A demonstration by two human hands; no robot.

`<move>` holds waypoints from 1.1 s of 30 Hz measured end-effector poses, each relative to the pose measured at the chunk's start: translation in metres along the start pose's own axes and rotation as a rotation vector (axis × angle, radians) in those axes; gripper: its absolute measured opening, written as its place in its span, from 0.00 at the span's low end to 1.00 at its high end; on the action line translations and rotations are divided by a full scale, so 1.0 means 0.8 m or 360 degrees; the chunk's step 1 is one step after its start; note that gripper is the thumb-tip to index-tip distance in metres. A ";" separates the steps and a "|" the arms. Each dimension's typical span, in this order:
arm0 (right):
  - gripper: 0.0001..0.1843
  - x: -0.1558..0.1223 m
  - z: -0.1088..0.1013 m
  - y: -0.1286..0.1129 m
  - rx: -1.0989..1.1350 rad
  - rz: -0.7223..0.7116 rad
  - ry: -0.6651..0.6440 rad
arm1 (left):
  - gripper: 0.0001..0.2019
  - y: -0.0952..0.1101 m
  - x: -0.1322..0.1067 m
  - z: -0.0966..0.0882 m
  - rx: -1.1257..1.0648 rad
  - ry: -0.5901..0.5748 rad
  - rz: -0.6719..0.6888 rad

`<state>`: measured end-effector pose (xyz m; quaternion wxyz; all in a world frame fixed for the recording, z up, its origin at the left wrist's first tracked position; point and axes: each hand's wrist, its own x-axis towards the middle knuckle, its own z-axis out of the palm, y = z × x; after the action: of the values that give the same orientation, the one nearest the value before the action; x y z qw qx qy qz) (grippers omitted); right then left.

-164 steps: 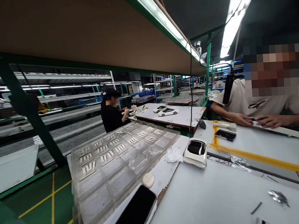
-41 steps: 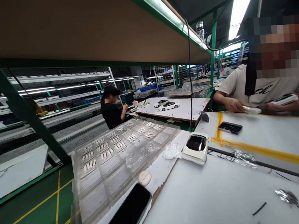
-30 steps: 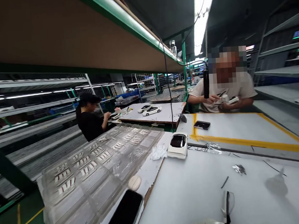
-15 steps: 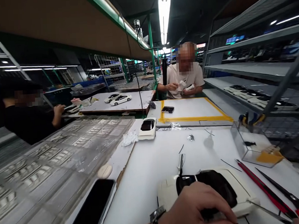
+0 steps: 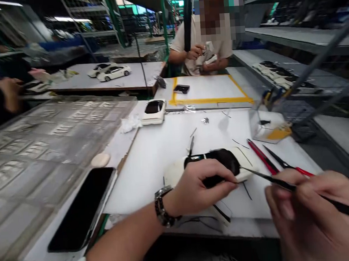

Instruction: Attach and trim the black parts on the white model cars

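My left hand (image 5: 202, 186) is closed around the near side of a white model car with a black roof (image 5: 220, 164) that lies on the white table (image 5: 169, 142). In my right hand (image 5: 312, 212) I pinch thin black tweezers (image 5: 267, 178), their tip touching the car's right side beside my left fingertips. A wristwatch (image 5: 161, 206) sits on my left wrist.
A black phone (image 5: 83, 207) and a clear plastic tray of small parts (image 5: 39, 142) lie at the left. Red-handled tools (image 5: 263, 160) and a clear box (image 5: 265, 125) sit at the right. Another white car (image 5: 154, 110) stands farther back. A person works across the table, another at far left.
The view has swung from the left down onto the table. Both my hands came into sight; the left hand grips the car and the right brings tweezers to it.
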<state>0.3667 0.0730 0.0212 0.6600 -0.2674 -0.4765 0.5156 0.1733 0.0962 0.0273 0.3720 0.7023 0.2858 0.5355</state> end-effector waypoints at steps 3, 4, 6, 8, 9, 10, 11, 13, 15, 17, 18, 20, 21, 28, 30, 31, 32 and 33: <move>0.05 0.004 0.013 0.000 -0.0007 -0.0043 -0.0064 | 0.02 0.000 -0.002 0.001 -0.0025 0.0044 0.0009; 0.05 0.005 0.015 0.002 0.0002 -0.0036 -0.0077 | 0.02 -0.001 -0.002 0.001 -0.0031 0.0067 0.0005; 0.06 0.003 0.016 0.004 0.0024 -0.0020 -0.0092 | 0.02 -0.002 -0.003 0.002 -0.0045 0.0090 -0.0015; 0.05 -0.001 0.014 0.007 0.0040 -0.0002 -0.0108 | 0.02 -0.003 -0.004 0.001 -0.0061 0.0089 -0.0032; 0.05 -0.003 0.013 0.007 0.0043 0.0004 -0.0112 | 0.01 -0.003 -0.004 0.001 -0.0068 0.0089 -0.0038; 0.05 -0.005 0.012 0.008 0.0043 0.0012 -0.0111 | 0.01 -0.004 -0.004 0.001 -0.0071 0.0093 -0.0045; 0.05 -0.006 0.010 0.007 0.0039 0.0023 -0.0103 | 0.01 -0.004 -0.003 0.001 -0.0072 0.0097 -0.0052; 0.05 -0.009 0.009 0.006 0.0031 0.0047 -0.0081 | 0.02 -0.005 -0.003 0.001 -0.0066 0.0098 -0.0062; 0.05 -0.010 0.008 0.005 0.0026 0.0063 -0.0064 | 0.02 -0.006 -0.003 0.001 -0.0059 0.0087 -0.0060; 0.05 -0.011 0.008 0.004 0.0024 0.0059 -0.0063 | 0.02 -0.007 -0.003 0.000 -0.0059 0.0078 -0.0047; 0.05 -0.011 0.008 0.004 0.0023 0.0056 -0.0064 | 0.02 -0.007 -0.004 0.000 -0.0058 0.0075 -0.0040; 0.05 -0.012 0.008 0.004 0.0019 0.0061 -0.0065 | 0.02 -0.007 -0.005 0.000 -0.0055 0.0067 -0.0031; 0.05 -0.012 0.008 0.004 0.0020 0.0069 -0.0070 | 0.02 -0.007 -0.005 0.000 -0.0054 0.0061 -0.0026; 0.04 -0.014 0.009 0.004 0.0092 0.0134 -0.0055 | 0.03 -0.007 -0.005 0.001 -0.0060 0.0038 -0.0009; 0.04 -0.015 0.010 0.004 0.0087 0.0131 -0.0034 | 0.03 -0.007 -0.004 0.001 -0.0065 0.0038 -0.0008; 0.04 -0.016 0.010 0.004 0.0087 0.0133 -0.0033 | 0.03 -0.007 -0.004 0.001 -0.0066 0.0037 -0.0009; 0.04 -0.016 0.010 0.004 0.0088 0.0137 -0.0038 | 0.03 -0.007 -0.004 0.001 -0.0066 0.0036 -0.0011; 0.04 -0.016 0.010 0.004 0.0089 0.0141 -0.0038 | 0.03 -0.007 -0.004 0.001 -0.0064 0.0039 -0.0012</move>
<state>0.3577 0.0609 0.0174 0.6381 -0.2634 -0.4574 0.5606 0.1734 0.0966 0.0206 0.3847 0.6870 0.2822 0.5481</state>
